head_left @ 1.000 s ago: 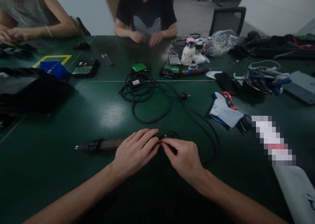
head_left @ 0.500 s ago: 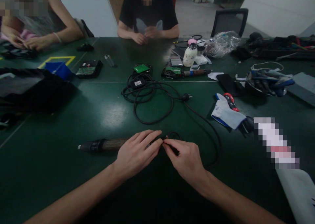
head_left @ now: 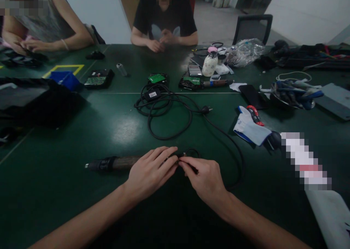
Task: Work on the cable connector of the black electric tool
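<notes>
The left hand [head_left: 153, 172] lies over the back part of a power screwdriver [head_left: 123, 163], fingers bent and spread a little; I cannot tell how hard it grips; the right hand [head_left: 206, 173] has its thumb and finger close together at the tool's back end, but I cannot tell what they grip; the screwdriver lies sideways on the green table [head_left: 68, 201], tip to the left; past it, a black cord [head_left: 161, 138] lies in loops, with a plug [head_left: 206, 109] near its right side; a glove [head_left: 253, 128] and a phone [head_left: 253, 96] lie farther right; a bottle [head_left: 210, 66] stands behind; two people sit across the table.
</notes>
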`<state>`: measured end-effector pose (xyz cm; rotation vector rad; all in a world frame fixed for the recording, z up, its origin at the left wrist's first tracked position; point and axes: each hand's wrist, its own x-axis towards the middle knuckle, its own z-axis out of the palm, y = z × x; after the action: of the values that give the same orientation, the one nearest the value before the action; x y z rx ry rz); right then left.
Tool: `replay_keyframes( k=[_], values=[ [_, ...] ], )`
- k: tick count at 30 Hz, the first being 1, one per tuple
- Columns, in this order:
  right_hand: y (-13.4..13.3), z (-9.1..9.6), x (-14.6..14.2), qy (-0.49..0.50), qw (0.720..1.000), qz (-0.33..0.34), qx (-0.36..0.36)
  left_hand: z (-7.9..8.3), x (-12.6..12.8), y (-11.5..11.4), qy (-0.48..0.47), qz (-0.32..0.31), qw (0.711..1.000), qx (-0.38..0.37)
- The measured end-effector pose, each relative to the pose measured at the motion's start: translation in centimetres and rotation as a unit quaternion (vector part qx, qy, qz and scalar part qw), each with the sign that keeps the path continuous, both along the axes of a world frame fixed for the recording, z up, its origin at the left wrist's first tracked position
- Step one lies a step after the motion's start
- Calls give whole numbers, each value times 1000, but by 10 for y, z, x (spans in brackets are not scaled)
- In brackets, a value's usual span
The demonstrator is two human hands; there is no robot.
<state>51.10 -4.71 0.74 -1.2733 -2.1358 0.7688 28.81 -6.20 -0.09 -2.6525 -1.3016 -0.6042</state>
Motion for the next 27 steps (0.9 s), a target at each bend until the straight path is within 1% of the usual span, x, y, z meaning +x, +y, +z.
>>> replay_keyframes(
  k=[4, 8, 14, 19, 23, 27],
  values=[
    [1, 2, 0, -6, 1000, 2, -3, -1, 0, 0, 11, -3, 1000, 1],
    [1, 2, -1, -7, 1000, 1, -4, -1, 0, -1, 2, 3, 1000, -2],
    [0, -1, -2, -15, 1000, -6, 9, 1, 1, -1, -18, -13, 1000, -9],
    [1, -1, -1, -19, 1000, -1, 9, -1, -1, -1, -7, -25, 1000, -2],
    [3, 3, 0, -31, 999, 12, -19, 0, -3, 0, 4, -32, 999, -7],
    [4, 7, 1, -43, 998, 20, -47, 3, -3, 0, 35, -39, 999, -1]
  ],
)
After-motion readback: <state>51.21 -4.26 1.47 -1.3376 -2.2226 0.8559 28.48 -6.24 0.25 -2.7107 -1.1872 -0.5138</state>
